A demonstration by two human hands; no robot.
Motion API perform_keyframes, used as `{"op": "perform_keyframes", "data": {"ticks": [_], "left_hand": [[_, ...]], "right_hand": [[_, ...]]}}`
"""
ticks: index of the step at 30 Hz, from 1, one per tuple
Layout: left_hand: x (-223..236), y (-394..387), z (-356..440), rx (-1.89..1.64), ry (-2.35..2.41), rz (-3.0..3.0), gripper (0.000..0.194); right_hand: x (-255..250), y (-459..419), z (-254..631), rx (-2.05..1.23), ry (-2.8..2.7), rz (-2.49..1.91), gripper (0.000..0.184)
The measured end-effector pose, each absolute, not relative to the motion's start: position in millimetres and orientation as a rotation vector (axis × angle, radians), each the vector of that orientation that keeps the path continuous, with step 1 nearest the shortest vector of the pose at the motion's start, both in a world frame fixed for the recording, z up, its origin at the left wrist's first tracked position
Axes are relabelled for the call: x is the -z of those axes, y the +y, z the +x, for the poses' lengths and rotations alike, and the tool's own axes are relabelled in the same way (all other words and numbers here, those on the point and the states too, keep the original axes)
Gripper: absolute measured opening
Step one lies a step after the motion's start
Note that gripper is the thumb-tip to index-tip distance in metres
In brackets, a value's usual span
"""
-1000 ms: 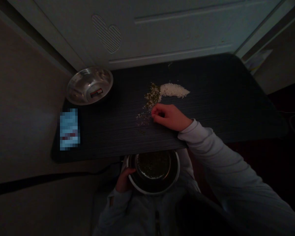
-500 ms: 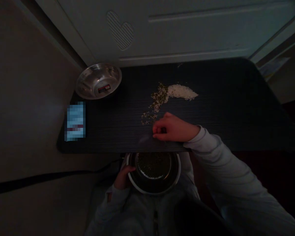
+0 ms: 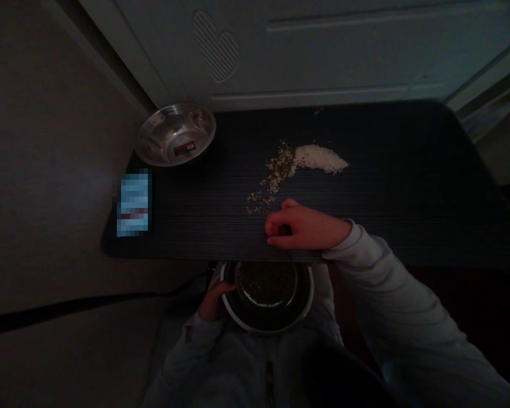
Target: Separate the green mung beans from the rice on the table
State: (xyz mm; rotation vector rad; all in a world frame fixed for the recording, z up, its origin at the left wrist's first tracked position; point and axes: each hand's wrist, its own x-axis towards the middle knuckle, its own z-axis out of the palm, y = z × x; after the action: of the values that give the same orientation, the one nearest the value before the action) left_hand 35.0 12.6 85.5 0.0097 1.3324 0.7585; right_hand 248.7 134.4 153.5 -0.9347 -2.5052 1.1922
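My left hand (image 3: 212,300) grips the left rim of a metal bowl (image 3: 267,327) on my lap, below the table's front edge. Dark green bits and some white grains lie in it. Close to that edge my right hand (image 3: 304,225) is low over the table, its fingers curled in; what they hold, if anything, I cannot make out. Just beyond the fingertips are scattered grains (image 3: 261,198). Farther back, a mixed patch of green bits and pale grains (image 3: 280,161) adjoins a pile of white rice-like grains (image 3: 321,157).
A shiny steel bowl (image 3: 164,127) with a dark label inside stands at the dark table's (image 3: 408,187) back left. In front of it lies a phone with a blurred screen (image 3: 132,204). A white panel with a heart relief (image 3: 216,48) rises behind the table.
My right hand has drawn toward me, from beside the scattered grains to near the table's front edge. My left hand keeps its hold on the bowl. The view has shifted slightly.
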Motion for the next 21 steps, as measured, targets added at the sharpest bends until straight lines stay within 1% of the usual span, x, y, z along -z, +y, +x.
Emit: {"op": "perform_keyframes", "data": {"ticks": [6, 9, 12, 17, 21], "left_hand": [[-79, 11, 31, -0.841, 1.296, 0.013, 0.018], [-73, 8, 28, -0.793, 1.296, 0.027, 0.016], [-64, 5, 26, -0.804, 1.298, 0.008, 0.013], [-53, 2, 22, -0.85, 1.328, -0.012, 0.017], [-58, 3, 25, -0.855, 1.297, -0.007, 0.015]], "right_hand": [[-151, 136, 248, -1.063, -2.388, -1.093, 0.013], [-149, 138, 249, -0.93, -2.292, -1.215, 0.012], [-148, 140, 250, -0.866, -2.229, -1.306, 0.011], [-152, 141, 253, -0.908, -2.127, -1.414, 0.011], [-152, 141, 256, -1.064, -1.981, -1.355, 0.009]]}}
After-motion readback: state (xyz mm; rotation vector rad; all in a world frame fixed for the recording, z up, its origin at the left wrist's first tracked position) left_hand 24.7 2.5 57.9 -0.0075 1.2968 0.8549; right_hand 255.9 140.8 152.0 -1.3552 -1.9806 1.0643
